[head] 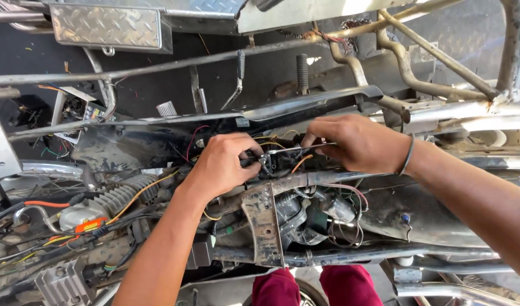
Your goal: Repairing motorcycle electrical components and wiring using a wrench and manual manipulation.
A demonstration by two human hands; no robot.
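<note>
My left hand (223, 161) is closed around a small dark connector (264, 161) in the tangle of wires at the middle of a stripped motorcycle frame (305, 180). My right hand (359, 141), with a dark band on the wrist, pinches a thin metal tool or wire end (294, 149) that reaches towards the same connector. Orange, yellow and red wires (299, 162) run under both hands. What the fingertips grip is partly hidden.
A rusty bracket plate (263, 224) sits just below the hands. A ribbed rubber boot (121, 195) and an orange cable (45, 204) lie at left. Bent steel tubes (407, 68) cross the top right; diamond-plate panel (104, 25) top left. My knees in red trousers (314, 286) show below.
</note>
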